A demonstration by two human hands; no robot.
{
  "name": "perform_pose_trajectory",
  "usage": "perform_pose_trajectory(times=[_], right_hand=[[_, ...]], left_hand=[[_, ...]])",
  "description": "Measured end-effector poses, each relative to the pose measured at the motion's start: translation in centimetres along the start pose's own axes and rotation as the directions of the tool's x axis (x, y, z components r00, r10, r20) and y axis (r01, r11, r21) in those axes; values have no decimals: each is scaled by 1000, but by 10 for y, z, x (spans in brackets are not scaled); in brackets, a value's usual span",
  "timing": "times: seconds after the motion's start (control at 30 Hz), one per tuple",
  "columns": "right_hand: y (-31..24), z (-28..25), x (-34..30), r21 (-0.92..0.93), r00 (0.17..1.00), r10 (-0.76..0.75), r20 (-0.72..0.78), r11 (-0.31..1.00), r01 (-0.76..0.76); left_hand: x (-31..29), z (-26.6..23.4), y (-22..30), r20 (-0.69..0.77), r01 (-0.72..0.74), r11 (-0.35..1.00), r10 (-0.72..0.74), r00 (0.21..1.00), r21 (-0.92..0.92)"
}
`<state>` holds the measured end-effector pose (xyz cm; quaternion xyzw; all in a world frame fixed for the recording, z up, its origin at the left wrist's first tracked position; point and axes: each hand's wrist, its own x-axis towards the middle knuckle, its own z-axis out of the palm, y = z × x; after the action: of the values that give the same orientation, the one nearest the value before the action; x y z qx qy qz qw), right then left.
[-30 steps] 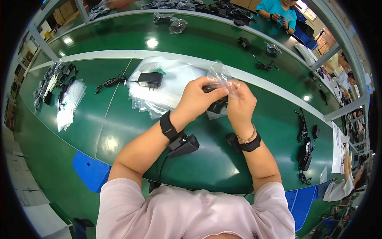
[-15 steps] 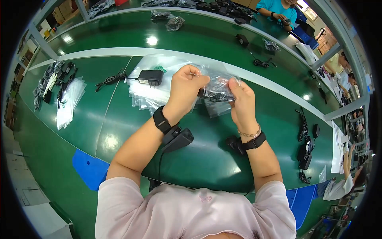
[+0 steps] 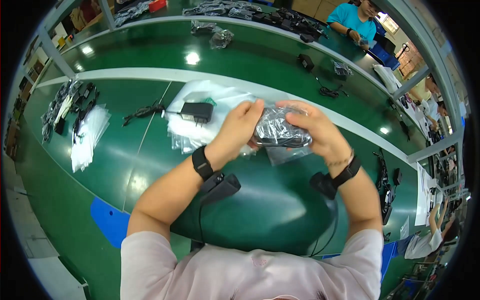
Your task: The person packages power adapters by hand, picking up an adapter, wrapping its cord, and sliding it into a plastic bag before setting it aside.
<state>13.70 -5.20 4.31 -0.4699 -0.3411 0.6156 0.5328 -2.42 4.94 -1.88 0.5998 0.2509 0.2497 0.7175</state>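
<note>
Between my two hands is a clear plastic bag point(image 3: 279, 126) wrapped snugly around something black, which looks like a power adapter with its cable. My left hand point(image 3: 237, 129) grips the bag's left end, its thumb upright along the edge. On the right end, my right hand point(image 3: 320, 131) has its thumb pressed on top and its fingers behind. Under the hands lies a stack of clear plastic bags point(image 3: 182, 137). A black power adapter point(image 3: 197, 112) rests on that stack, its prongs facing me and its coiled cable point(image 3: 144, 114) stretching left.
At far left are a fan of clear bags point(image 3: 89, 142) and a heap of bagged cables point(image 3: 62, 107). Black adapters with cables point(image 3: 386, 192) lie at right. Beyond the white ledge, another bench carries bagged items point(image 3: 220, 38) and an adapter point(image 3: 305, 61). A co-worker point(image 3: 352, 25) sits across.
The bag has turned and now sits flatter and tighter around its black contents. My right hand has shifted right and down, its thumb now over the bag. My left hand stays on its end.
</note>
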Motion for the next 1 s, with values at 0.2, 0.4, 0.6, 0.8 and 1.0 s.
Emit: perform_pose_trajectory(times=[0.2,0.4,0.6,0.8,1.0], right_hand=[[-59,-77,152,-798,995,-77,-65,602,-6],[-43,-194,302,-827,836,-510,205,-547,-131],[-2,-171,322,-920,826,-552,-109,-258,-294],[1,-266,256,-911,749,-557,-358,34,-410],[-85,-237,165,-916,860,-317,-400,139,-375]], left_hand=[[-28,17,-33,104,134,989,-126,987,-65],[-30,33,-77,439,-375,901,252,863,218],[-28,11,-78,478,-273,927,123,869,258],[-24,19,-78,463,-261,911,91,882,319],[-26,22,-80,472,137,972,-214,855,192]])
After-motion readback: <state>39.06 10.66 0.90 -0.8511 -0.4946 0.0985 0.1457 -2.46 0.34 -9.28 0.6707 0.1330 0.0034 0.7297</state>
